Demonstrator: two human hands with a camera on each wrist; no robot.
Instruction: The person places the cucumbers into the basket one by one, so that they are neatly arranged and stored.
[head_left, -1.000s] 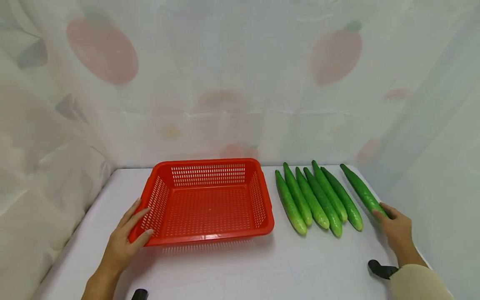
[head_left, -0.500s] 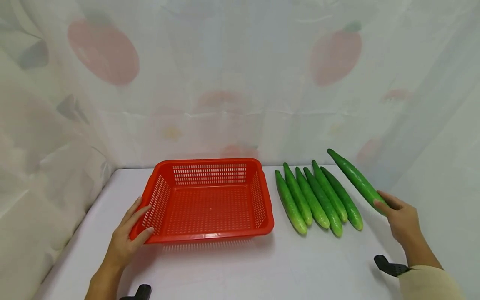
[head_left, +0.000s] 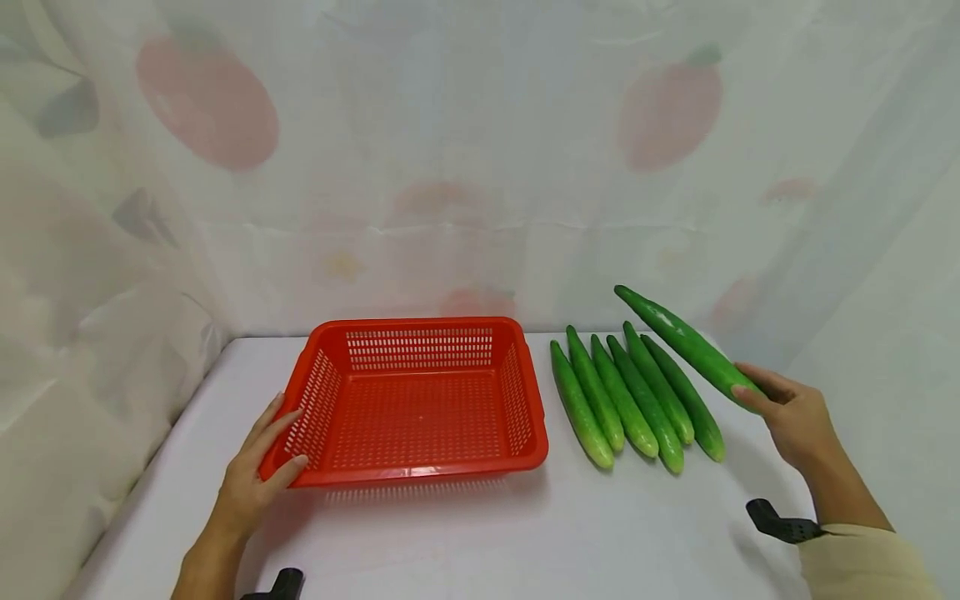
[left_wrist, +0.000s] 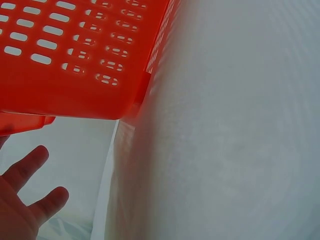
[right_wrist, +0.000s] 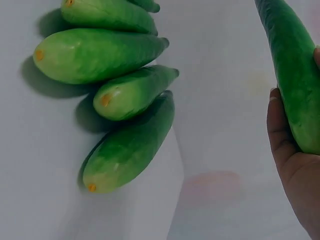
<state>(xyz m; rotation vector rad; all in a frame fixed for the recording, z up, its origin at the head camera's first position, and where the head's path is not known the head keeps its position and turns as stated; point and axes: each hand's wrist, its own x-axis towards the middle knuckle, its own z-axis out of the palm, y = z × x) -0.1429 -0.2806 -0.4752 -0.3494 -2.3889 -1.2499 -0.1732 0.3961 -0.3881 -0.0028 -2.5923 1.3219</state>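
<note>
Holding one cucumber [head_left: 686,346] clear of the worktop [head_left: 525,542], the right hand [head_left: 798,421] had its fingers and thumb clamped round the near end, so that bit was mostly covered. The far tip slanted up and leftward. From the right wrist it was worse: the cucumber ran off the frame and the hand got chopped by the right edge.

The left hand [head_left: 247,479] had its fingers spread apart, resting on the left side of the red basket [head_left: 411,474]. Its wrist view caught just a corner of basket, with most of the hand cut off at lower left.

Six more cucumbers [head_left: 642,396] lay side by side right of the basket. Some black gadget [head_left: 287,583] by the left wrist was half out of frame, so no clue what it was.
</note>
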